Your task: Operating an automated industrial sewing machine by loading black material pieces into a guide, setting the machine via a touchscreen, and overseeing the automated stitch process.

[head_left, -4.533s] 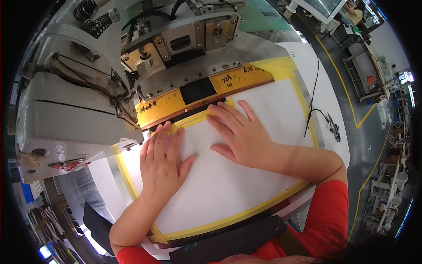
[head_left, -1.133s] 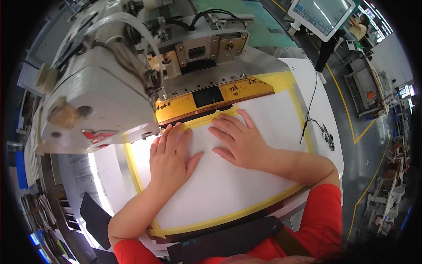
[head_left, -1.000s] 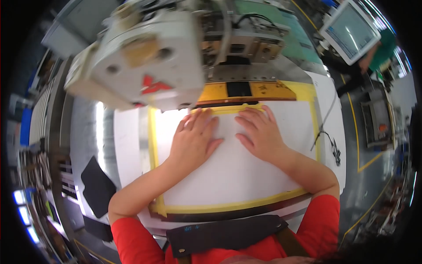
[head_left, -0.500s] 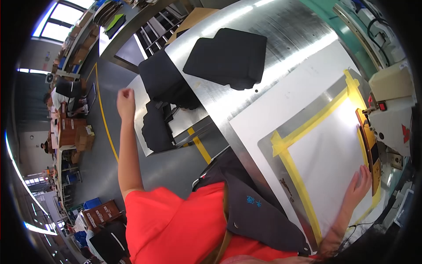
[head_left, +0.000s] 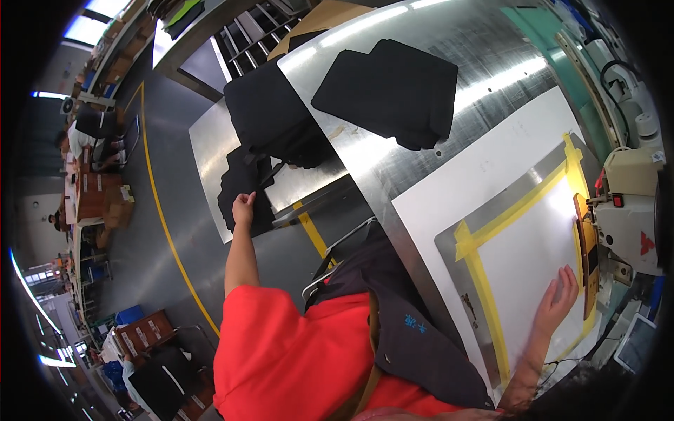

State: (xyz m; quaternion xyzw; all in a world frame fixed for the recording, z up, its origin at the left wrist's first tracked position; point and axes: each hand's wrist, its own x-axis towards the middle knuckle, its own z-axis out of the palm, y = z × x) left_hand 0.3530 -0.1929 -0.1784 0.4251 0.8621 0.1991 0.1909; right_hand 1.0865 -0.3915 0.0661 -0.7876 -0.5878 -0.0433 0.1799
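My left hand (head_left: pixel 243 207), fingers curled together, is over the near edge of a stack of black fabric pieces (head_left: pixel 242 184) on a low metal side table. Whether its fingertips grip any fabric cannot be made out. My right hand (head_left: pixel 559 302) has its fingers stretched out and rests on a white sheet (head_left: pixel 523 270) bordered with yellow tape, close to a sewing machine (head_left: pixel 628 221). Beside the low stack lies a larger pile of black pieces (head_left: pixel 270 116). More black pieces (head_left: pixel 390 95) lie on the metal worktable, far from both hands.
The metal worktable's (head_left: pixel 337 151) edge runs between my body and the machine. A wooden strip (head_left: pixel 588 256) is by the machine head. A metal-framed chair (head_left: pixel 312 288) stands below the side table. Brown cartons (head_left: pixel 119 205) and people at work are at far left.
My left hand has come from out over the floor to the near edge of the low black stack. My right hand has stayed on the white sheet, slightly shifted. The whole view has turned a little.
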